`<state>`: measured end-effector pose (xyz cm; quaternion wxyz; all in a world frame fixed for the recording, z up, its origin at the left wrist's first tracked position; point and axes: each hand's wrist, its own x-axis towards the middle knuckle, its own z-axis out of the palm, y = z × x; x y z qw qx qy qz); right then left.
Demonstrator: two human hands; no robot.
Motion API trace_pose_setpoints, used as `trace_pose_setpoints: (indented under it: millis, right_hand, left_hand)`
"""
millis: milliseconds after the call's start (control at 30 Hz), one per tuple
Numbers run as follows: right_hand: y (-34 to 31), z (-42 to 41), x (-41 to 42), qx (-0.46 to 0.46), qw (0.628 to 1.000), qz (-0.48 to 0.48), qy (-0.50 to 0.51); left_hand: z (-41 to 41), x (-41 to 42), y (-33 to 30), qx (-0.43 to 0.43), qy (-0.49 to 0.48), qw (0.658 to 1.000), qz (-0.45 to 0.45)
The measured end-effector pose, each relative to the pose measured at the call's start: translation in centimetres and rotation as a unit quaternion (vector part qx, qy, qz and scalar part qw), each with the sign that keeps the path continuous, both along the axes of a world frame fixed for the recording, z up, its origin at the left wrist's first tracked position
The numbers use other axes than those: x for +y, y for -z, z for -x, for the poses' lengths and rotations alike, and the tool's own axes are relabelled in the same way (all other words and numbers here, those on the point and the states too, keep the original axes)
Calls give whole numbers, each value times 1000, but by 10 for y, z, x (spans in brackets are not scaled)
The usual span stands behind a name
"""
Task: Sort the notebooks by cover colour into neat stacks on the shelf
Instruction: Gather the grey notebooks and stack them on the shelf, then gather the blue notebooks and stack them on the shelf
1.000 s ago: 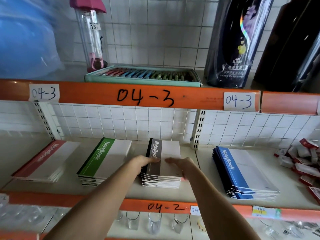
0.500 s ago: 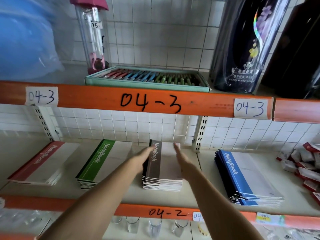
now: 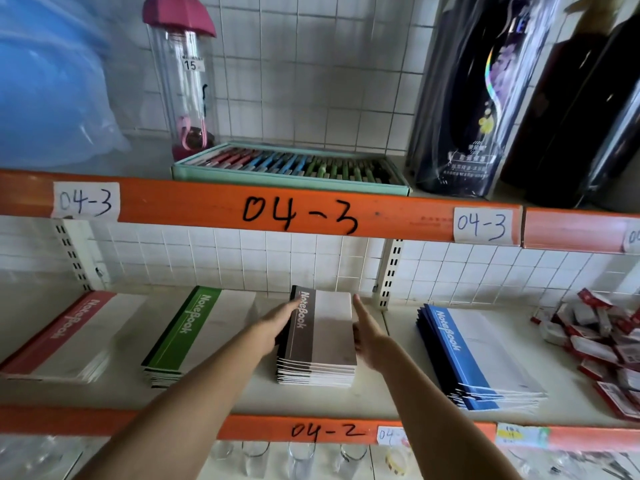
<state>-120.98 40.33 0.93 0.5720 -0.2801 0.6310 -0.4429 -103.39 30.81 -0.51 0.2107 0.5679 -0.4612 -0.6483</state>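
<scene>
Both flat, straight-fingered, the left hand at nine o'clock and right hand at three press the brown stack, likely squaring its edges.

Soft, even daylight fills the view, a little dim under the orange shelf rail, which shades the white tiled back wall beneath it. Faint shadows sit beside the notebook stacks. A rainbow glare streak runs down the dark glossy wrapped package. Wide-angle distortion bows the rail and stretches the corners. The blue plastic bag and the red-and-white packets are blurred.
</scene>
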Motion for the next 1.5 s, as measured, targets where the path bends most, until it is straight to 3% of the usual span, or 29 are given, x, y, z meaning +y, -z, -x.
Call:
trace_pose_setpoints:
  millis: [367,733,900,1333,1500]
  right_hand:
    - [-4,-14,-8,84,995,32,-49]
    - [0,-14,-7,84,995,4,-45]
    - [35,7,-16,71,997,-13,-34]
    - [-2,-17,6,106,992,-47,-45]
    - [0,-22,10,104,994,-42,0]
  left_hand:
    - [0,-27,37,-13,24,1000,11]
    - [-7,-14,30,-50,47,996,50]
    - [-12,-8,36,-42,49,997,50]
    - [-8,11,22,-85,59,992,70]
    - [-11,9,26,-78,35,993,78]
